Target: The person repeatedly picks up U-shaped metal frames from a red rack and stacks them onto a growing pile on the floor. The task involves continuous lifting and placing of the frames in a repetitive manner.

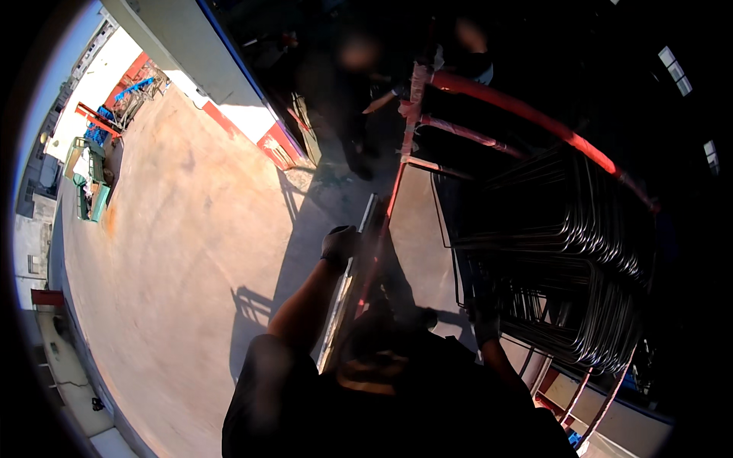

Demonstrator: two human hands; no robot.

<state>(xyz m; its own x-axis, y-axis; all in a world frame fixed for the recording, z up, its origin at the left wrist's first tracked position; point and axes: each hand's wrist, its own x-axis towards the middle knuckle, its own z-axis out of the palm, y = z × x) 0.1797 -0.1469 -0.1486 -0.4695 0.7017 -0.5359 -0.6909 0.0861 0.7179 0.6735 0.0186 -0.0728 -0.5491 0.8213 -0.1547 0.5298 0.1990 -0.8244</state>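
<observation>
My left hand (341,244), in a dark glove, is closed round the upper part of a long, narrow, pale bar (345,294). The bar slants from beside my body toward the front; its exact kind cannot be made out. My right hand (484,327) is low on the right in deep shadow, beside a stack of bent dark metal rods (592,305). Its fingers are hidden, so whether it touches the rods does not show. A red-wrapped rack frame (527,111) rises around the stack.
Two people stand ahead in the shade, one a dark-clothed person (355,99) near the rack's post. A building wall (221,84) with a red base ends ahead on the left. On the sunlit concrete floor (183,252), a green bin (90,183) stands far left.
</observation>
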